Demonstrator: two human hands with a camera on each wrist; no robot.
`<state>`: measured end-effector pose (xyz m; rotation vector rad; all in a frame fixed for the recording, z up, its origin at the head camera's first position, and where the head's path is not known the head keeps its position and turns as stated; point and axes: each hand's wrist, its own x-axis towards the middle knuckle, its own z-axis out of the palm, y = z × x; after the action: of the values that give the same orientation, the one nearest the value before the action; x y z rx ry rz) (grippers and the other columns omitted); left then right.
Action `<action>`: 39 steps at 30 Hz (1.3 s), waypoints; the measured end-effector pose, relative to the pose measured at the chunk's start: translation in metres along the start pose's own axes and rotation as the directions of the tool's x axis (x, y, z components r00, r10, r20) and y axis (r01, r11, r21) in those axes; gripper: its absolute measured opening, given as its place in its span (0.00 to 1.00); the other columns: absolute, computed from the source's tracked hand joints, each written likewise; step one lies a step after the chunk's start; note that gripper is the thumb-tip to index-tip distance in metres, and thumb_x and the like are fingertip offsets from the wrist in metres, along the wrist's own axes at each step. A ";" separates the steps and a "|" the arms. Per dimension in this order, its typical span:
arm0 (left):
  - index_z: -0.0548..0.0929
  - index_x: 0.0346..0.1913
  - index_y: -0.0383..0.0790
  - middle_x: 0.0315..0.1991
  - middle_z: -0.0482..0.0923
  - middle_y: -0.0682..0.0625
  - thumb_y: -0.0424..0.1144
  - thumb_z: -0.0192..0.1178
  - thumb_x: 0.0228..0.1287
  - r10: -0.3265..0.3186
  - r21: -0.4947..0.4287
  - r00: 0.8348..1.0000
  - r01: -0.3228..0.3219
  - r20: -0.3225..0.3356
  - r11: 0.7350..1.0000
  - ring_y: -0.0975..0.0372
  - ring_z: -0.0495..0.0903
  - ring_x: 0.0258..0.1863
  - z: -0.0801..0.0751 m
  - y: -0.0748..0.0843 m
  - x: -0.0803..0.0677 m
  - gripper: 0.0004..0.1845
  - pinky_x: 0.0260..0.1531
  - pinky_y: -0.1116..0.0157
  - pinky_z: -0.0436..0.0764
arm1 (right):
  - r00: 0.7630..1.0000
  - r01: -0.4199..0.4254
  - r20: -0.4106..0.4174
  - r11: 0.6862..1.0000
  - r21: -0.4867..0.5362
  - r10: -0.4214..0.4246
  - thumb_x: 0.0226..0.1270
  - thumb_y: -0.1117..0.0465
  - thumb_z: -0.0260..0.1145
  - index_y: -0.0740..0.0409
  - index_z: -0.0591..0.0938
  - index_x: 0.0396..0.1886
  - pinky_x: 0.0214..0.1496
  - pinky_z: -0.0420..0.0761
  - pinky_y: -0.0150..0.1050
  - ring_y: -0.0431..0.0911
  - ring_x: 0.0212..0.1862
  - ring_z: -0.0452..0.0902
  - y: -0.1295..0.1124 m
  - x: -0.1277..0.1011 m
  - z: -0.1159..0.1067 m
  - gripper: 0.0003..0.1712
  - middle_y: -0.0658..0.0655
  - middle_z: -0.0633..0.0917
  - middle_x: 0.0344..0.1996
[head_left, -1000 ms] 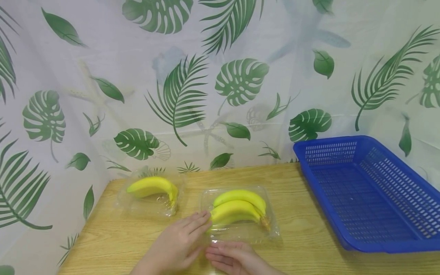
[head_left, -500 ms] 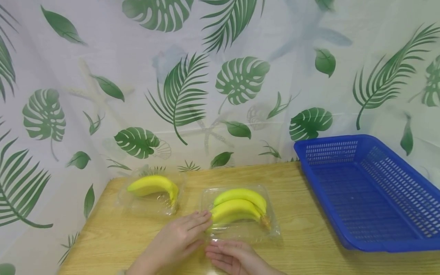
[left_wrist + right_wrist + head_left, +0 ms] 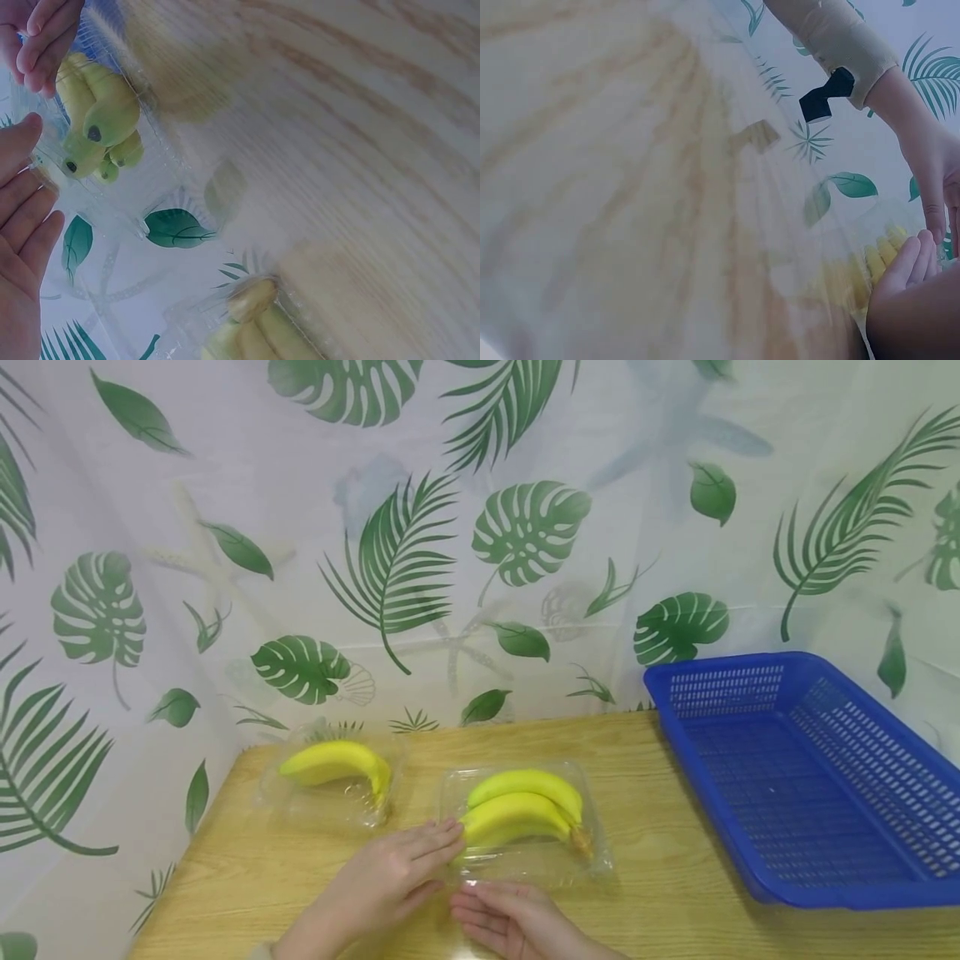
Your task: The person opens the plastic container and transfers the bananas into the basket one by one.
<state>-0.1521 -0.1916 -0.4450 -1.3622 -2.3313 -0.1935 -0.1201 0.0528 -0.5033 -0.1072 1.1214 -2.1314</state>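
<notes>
Left hand (image 3: 390,881) flat, fingers straight, touching banana tray (image 3: 525,860) left edge; right hand (image 3: 510,922) relaxed-open at near edge. Blue basket (image 3: 795,777) well apart right.

Likely staged recording booth: leaf-print curtain (image 3: 480,527) backdrop, wooden table (image 3: 660,893).
</notes>
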 end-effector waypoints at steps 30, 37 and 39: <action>0.85 0.65 0.38 0.67 0.83 0.44 0.33 0.81 0.51 -0.014 -0.053 0.999 0.017 0.051 0.998 0.56 0.85 0.65 -0.004 -0.004 0.003 0.34 0.64 0.59 0.86 | 0.992 0.022 -0.120 1.000 -0.014 -0.024 0.82 0.58 0.61 0.74 0.78 0.66 0.63 0.89 0.36 0.39 0.50 0.90 0.007 0.008 0.013 0.25 0.52 0.93 0.47; 0.85 0.65 0.38 0.68 0.83 0.44 0.33 0.79 0.53 -0.019 -0.080 0.998 0.023 0.054 0.997 0.55 0.85 0.66 -0.003 -0.007 0.004 0.33 0.65 0.58 0.86 | 0.991 0.032 -0.132 0.999 -0.005 -0.033 0.82 0.58 0.61 0.75 0.76 0.67 0.63 0.89 0.35 0.39 0.51 0.90 0.007 0.008 0.013 0.26 0.52 0.93 0.46; 0.85 0.65 0.38 0.67 0.83 0.44 0.33 0.79 0.54 -0.021 -0.086 0.998 0.026 0.053 0.996 0.55 0.85 0.66 -0.003 -0.007 0.003 0.32 0.64 0.58 0.86 | 0.990 0.029 -0.138 1.000 -0.004 -0.029 0.82 0.58 0.61 0.75 0.76 0.67 0.62 0.89 0.35 0.40 0.51 0.90 0.007 0.008 0.014 0.27 0.52 0.93 0.46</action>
<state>-0.1589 -0.1934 -0.4405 -1.3971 -2.4083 -0.2717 -0.1168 0.0357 -0.5015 0.0242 1.2082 -2.1914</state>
